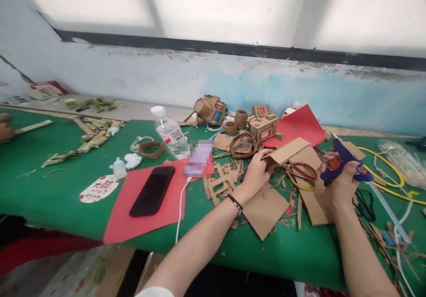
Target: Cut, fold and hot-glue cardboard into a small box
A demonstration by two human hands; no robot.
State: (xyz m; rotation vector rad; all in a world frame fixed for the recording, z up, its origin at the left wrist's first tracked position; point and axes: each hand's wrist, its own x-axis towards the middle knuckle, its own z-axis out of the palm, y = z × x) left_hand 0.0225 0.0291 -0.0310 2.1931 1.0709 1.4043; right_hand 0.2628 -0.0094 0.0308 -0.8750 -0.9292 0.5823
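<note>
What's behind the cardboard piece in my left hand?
Behind the cardboard piece, part of a red sheet shows. Whatever the piece itself covers can't be seen from here.

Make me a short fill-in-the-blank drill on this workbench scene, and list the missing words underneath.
1. The left hand holds a bent piece of ____.
2. The glue gun in the right hand has a body coloured ____.
3. The black phone lies on a sheet of paper that is ____.
4. The cap on the plastic bottle is ____.

Missing words: cardboard; blue; red; white.
</note>
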